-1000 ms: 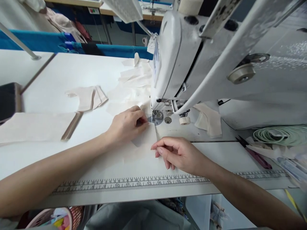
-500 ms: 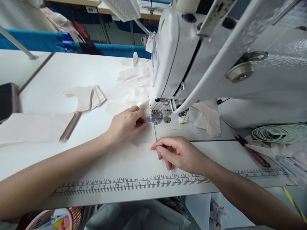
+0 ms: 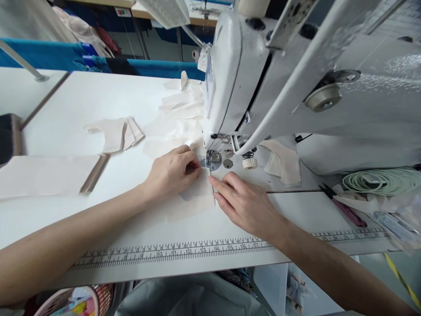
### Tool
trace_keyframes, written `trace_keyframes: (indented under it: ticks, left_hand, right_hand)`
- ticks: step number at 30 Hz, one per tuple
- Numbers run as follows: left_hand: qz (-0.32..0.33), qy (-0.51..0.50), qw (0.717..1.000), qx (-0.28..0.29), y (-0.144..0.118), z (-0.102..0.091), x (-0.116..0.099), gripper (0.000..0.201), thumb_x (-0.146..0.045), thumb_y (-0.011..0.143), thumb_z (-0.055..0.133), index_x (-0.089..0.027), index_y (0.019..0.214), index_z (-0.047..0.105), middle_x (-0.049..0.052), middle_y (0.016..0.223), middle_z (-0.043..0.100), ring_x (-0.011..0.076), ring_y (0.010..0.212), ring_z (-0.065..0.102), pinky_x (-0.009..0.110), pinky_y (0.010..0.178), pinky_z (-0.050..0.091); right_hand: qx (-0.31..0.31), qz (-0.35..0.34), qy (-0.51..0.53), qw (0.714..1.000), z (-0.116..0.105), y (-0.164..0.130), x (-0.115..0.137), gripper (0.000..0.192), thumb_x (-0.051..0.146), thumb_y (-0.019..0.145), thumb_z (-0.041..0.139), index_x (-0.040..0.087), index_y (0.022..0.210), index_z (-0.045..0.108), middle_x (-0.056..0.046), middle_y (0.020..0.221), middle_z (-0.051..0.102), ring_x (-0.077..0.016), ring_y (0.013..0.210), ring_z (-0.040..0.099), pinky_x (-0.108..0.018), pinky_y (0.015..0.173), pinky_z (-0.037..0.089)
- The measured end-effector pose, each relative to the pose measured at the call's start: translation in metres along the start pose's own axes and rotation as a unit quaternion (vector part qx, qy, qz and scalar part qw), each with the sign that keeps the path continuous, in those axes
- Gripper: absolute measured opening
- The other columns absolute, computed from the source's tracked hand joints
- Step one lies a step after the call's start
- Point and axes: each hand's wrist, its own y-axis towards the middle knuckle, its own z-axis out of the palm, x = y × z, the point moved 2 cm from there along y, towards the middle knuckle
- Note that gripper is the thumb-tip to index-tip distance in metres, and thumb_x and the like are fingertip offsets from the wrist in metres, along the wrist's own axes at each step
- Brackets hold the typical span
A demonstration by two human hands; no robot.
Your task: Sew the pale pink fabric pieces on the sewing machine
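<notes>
Left hand (image 3: 173, 172) pinches the cloth (image 3: 192, 199) at the presser foot (image 3: 210, 161); right hand (image 3: 245, 204) lies flat, fingers open, on its edge. Fingertips so near the needle risk a prick.

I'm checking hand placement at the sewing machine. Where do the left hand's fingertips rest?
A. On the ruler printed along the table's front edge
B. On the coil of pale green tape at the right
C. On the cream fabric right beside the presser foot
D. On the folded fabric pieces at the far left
C: the left hand presses the cream fabric with its fingertips up against the presser foot, away from the ruler.
</notes>
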Motion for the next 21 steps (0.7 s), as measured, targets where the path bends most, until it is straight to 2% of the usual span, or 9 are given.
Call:
trace_keyframes:
  ticks: [8,11,13,17,19,21]
  left_hand:
    - [0.031,0.024,0.999,-0.010,0.000,0.001,0.000,0.015,-0.030,0.085,0.053,-0.018,0.083,0.063,0.003,0.094,0.062,0.0158,0.080,0.060,0.026,0.062,0.044]
    - [0.053,0.066,0.996,-0.030,-0.004,-0.003,-0.001,0.018,-0.029,0.086,0.053,-0.017,0.096,0.062,0.005,0.098,0.063,0.0174,0.080,0.061,0.026,0.058,0.046]
    - [0.105,0.109,0.986,-0.065,-0.012,-0.008,-0.005,0.023,-0.028,0.090,0.051,-0.015,0.107,0.060,0.009,0.103,0.064,0.0216,0.089,0.061,0.028,0.059,0.050]
    - [0.261,0.169,0.945,-0.102,-0.036,-0.007,-0.016,0.028,-0.022,0.098,0.041,-0.009,0.112,0.062,0.014,0.118,0.064,0.0271,0.110,0.057,0.039,0.086,0.055]
    - [0.296,0.194,0.931,-0.090,-0.045,0.000,-0.018,0.030,-0.022,0.099,0.040,-0.007,0.112,0.063,0.016,0.126,0.061,0.0292,0.119,0.055,0.042,0.096,0.053]
    - [0.302,0.214,0.925,-0.080,-0.050,0.008,-0.017,0.032,-0.023,0.099,0.041,-0.005,0.113,0.063,0.019,0.131,0.058,0.0316,0.125,0.052,0.044,0.102,0.050]
  right_hand:
    - [0.040,-0.012,-0.102,0.994,0.001,0.003,0.007,0.034,0.028,0.100,0.043,0.015,0.127,0.059,-0.004,0.088,0.058,-0.0114,0.064,0.052,-0.027,0.054,0.040]
    - [0.059,-0.013,-0.105,0.993,0.000,0.004,0.008,0.034,0.027,0.101,0.041,0.014,0.127,0.058,-0.005,0.090,0.058,-0.0122,0.068,0.054,-0.027,0.056,0.041]
    - [0.062,-0.013,-0.095,0.993,0.000,0.004,0.008,0.033,0.027,0.101,0.041,0.015,0.126,0.057,-0.005,0.092,0.059,-0.0126,0.072,0.057,-0.027,0.057,0.041]
    - [0.058,-0.014,-0.078,0.995,0.000,0.004,0.007,0.030,0.026,0.102,0.038,0.015,0.119,0.061,-0.005,0.093,0.059,-0.0127,0.075,0.058,-0.026,0.059,0.042]
    - [0.062,-0.017,-0.074,0.995,0.000,0.004,0.007,0.031,0.025,0.102,0.037,0.014,0.116,0.062,-0.005,0.093,0.059,-0.0123,0.075,0.058,-0.026,0.060,0.042]
    - [0.061,-0.020,-0.075,0.995,0.001,0.004,0.006,0.032,0.026,0.102,0.038,0.014,0.120,0.061,-0.005,0.093,0.059,-0.0122,0.074,0.058,-0.025,0.061,0.043]
